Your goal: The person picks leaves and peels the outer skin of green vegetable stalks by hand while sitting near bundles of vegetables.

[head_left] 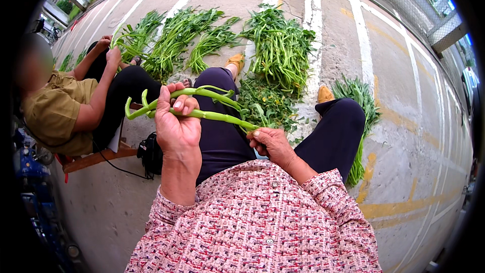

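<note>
Thick green water spinach stems (212, 115) stretch between my hands above my lap. My left hand (177, 119) is closed round them near their curled left ends, with fingers wrapped over the stalks. At the right end, my right hand (273, 144) pinches the tip of the lower stem between thumb and fingers. Between my feet lies a heap of loose leaves and trimmings (268, 103). Just beyond it spreads a big pile of long leafy greens (281, 53).
More bundles of greens (182, 35) lie on the concrete ahead to the left, and another pile (359, 101) lies beside my right leg. At left, a seated person (65, 106) in an olive top handles stems. A black bag (150, 155) sits near a wooden stool (101, 161).
</note>
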The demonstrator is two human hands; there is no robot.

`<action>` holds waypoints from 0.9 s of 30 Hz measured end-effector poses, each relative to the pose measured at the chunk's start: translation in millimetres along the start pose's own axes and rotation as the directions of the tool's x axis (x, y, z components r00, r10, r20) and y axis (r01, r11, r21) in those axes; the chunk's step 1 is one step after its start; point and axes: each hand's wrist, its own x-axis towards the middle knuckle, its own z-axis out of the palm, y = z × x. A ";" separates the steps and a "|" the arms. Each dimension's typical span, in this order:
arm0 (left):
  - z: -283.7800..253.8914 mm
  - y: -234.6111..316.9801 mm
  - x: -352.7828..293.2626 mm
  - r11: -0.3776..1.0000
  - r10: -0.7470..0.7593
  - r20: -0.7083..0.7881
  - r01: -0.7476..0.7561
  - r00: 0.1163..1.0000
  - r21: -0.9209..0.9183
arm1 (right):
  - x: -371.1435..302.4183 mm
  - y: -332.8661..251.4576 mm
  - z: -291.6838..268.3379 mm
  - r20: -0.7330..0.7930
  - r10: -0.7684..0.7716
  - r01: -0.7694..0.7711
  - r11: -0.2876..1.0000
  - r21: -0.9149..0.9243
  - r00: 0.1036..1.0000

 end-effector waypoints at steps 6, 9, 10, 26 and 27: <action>-1.8 -5.4 -2.6 0.999 0.010 0.003 -0.011 1.000 0.054 | 3.1 -1.8 6.7 -0.005 -0.094 0.094 0.991 0.097 0.996; -3.5 -9.7 -3.4 0.998 0.008 -0.018 -0.007 1.000 0.063 | 4.1 -1.3 3.5 0.031 -0.133 0.130 0.989 0.072 0.991; -2.9 -11.2 -3.9 0.998 0.008 -0.022 -0.007 1.000 0.067 | 3.3 -2.1 4.3 0.030 -0.139 0.139 0.990 0.019 0.990; -0.8 -10.7 -4.3 0.996 0.009 0.023 -0.011 1.000 0.087 | 1.5 -0.9 1.7 -0.148 -0.035 0.021 0.996 -0.092 0.988; 0.1 -10.4 -3.3 0.996 0.006 0.020 -0.008 1.000 0.090 | -1.0 -4.3 1.3 -0.100 0.065 -0.063 0.998 0.017 0.993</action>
